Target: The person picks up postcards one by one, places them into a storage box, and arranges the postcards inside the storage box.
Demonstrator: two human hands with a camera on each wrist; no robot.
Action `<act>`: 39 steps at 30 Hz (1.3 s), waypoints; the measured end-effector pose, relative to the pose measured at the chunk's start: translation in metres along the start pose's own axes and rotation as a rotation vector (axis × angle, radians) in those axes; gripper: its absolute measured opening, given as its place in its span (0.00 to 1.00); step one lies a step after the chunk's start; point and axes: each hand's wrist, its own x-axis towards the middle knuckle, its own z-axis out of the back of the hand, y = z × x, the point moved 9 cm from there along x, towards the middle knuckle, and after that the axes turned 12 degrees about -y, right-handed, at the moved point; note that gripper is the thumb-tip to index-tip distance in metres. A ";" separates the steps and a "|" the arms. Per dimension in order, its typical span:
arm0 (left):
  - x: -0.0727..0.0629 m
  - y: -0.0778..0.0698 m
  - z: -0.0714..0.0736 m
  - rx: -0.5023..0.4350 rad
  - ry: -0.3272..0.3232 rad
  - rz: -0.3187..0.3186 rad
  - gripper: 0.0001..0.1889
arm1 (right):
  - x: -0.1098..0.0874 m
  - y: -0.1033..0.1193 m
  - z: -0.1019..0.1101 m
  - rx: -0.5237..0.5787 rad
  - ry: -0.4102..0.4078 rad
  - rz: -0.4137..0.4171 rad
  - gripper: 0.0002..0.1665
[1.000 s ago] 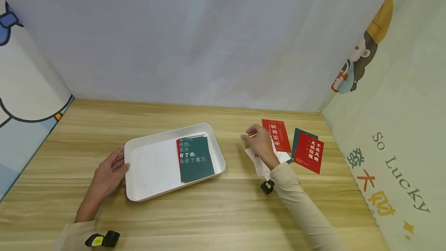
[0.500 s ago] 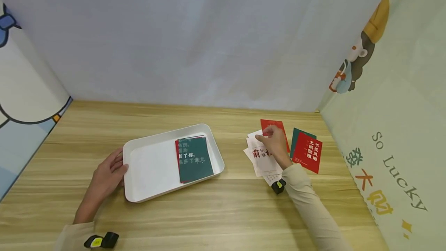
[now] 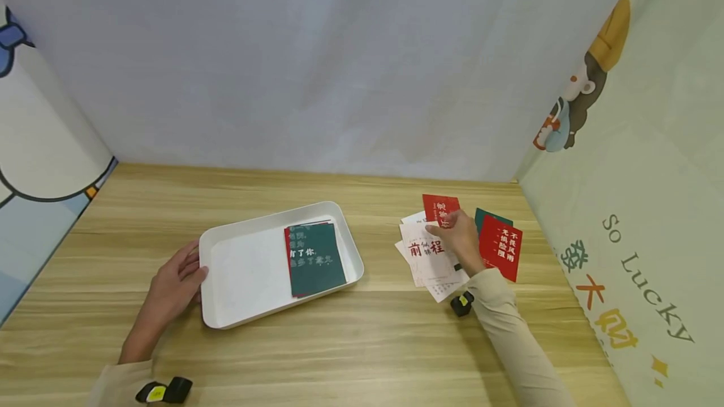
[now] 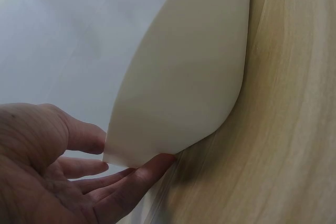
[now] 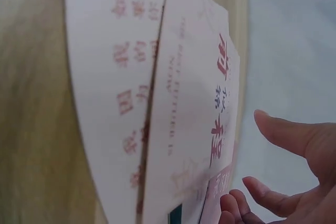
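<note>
My left hand (image 3: 174,284) holds the left end of a white rectangular tray (image 3: 243,275); the left wrist view shows the thumb at the rim and fingers against the outer wall (image 4: 173,93). Inside the tray, at its right end, a dark green card (image 3: 317,262) with white characters lies over red ones. My right hand (image 3: 465,244) is above a loose group of cards, thumb and fingers apart with nothing between them. Beneath and beside it are a white card (image 3: 424,262) with red characters, other pale cards, and a partly covered red card (image 3: 438,205).
Right of that hand, a red card (image 3: 500,253) overlaps a green card (image 3: 489,217). All of it lies on a wood-grain table (image 3: 317,357). A pale curtain (image 3: 283,68) stands behind, and a printed cloth (image 3: 633,206) hangs along the right side.
My right hand has moved rightward across the cards, uncovering the white card with red characters. The left hand and tray stay almost where they were.
</note>
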 end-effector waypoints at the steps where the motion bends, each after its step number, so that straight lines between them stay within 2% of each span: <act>1: 0.000 0.000 0.000 0.002 0.000 0.000 0.35 | 0.000 -0.002 -0.001 -0.019 0.009 0.005 0.29; 5: -0.001 0.001 0.000 -0.004 0.003 0.004 0.36 | -0.002 -0.004 -0.005 -0.063 0.026 0.038 0.32; 9: -0.001 0.000 0.000 -0.014 -0.004 0.003 0.35 | -0.003 -0.005 -0.007 -0.087 0.005 0.073 0.32; 16: -0.001 0.000 0.000 -0.018 -0.009 -0.002 0.35 | -0.003 -0.004 -0.009 -0.111 0.023 0.070 0.28; 24: -0.002 0.000 0.000 -0.012 -0.001 0.006 0.35 | -0.002 -0.008 -0.012 -0.050 0.079 0.002 0.26; 34: -0.003 -0.001 0.000 -0.018 -0.002 -0.002 0.35 | -0.001 -0.013 -0.014 -0.036 0.120 -0.070 0.26; 39: -0.001 -0.001 0.000 -0.007 -0.001 -0.002 0.35 | 0.002 -0.012 -0.012 -0.044 0.125 -0.065 0.24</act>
